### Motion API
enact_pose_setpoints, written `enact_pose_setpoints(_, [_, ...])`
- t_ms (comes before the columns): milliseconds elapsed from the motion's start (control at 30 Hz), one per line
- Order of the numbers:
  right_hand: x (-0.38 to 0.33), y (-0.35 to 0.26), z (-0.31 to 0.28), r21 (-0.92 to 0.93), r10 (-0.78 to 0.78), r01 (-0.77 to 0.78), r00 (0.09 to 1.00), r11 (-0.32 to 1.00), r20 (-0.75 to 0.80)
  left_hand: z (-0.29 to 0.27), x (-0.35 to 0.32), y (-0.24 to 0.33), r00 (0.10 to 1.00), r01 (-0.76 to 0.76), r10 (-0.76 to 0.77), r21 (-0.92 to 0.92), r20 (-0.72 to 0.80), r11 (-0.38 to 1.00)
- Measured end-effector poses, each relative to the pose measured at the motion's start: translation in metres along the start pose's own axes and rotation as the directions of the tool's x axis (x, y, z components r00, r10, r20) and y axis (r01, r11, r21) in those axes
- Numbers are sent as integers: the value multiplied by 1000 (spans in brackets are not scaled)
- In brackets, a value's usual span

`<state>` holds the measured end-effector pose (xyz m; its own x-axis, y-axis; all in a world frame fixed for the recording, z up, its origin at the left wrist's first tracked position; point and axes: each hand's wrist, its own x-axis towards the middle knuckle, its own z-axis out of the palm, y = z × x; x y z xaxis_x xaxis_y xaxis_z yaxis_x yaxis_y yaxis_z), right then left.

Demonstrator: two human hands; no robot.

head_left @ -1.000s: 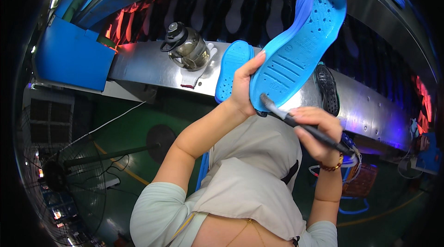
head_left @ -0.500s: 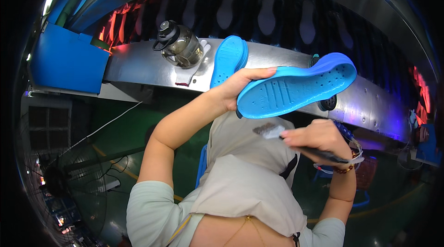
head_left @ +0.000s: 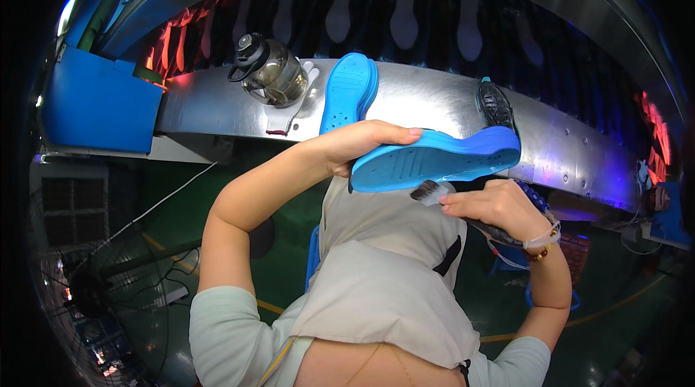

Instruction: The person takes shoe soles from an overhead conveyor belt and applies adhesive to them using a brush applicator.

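Observation:
My left hand grips a blue shoe sole by its left end, thumb along the upper rim and fingers hidden behind. The sole is tilted, so its perforated, grooved face shows at a slant. My right hand is closed round the handle of a flat brush with dark bristles and a pale band. The brush head is at the sole's lower edge; whether it touches, I cannot tell. Behind my left hand, a stack of blue soles lies on the metal bench. A black oval container lies beyond the held sole.
A dark-lidded translucent jug stands on a white glove on the metal bench. Beyond runs a dark conveyor with grey sole-shaped pieces and red-lit ends. A blue box is at left; a fan stands lower left.
The held sole has come lower and to the left, its face tipping away. My right hand has brought the brush up to the sole's lower edge. More of the black container shows.

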<state>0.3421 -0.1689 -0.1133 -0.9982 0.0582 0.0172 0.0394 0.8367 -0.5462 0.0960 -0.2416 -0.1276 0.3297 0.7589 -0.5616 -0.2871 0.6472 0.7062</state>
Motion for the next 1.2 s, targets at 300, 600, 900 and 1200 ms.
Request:
enact_pose_setpoints(300, [-9, 8, -10, 59, 40, -40, 999, 997, -5, -2, -8, -2, 998, -15, 13, -28, -57, 999])
enact_pose_setpoints(600, [-14, 45, 12, 504, 226, -124, 963, 855, -148, -16, -8, -10, 995, -11, 1, -93, -98, 996])
enact_pose_setpoints(900, [29, 23, 43, 888, 542, 6, 790, 460, -286, -8, 25, -27, 980, -197, 170, -531, -99, 824])
enact_pose_setpoints(1200, [21, 74, 58, 698, 636, -37, 449, 715, -628, -16, 27, -42, 974, -223, 168, -554, -149, 802])
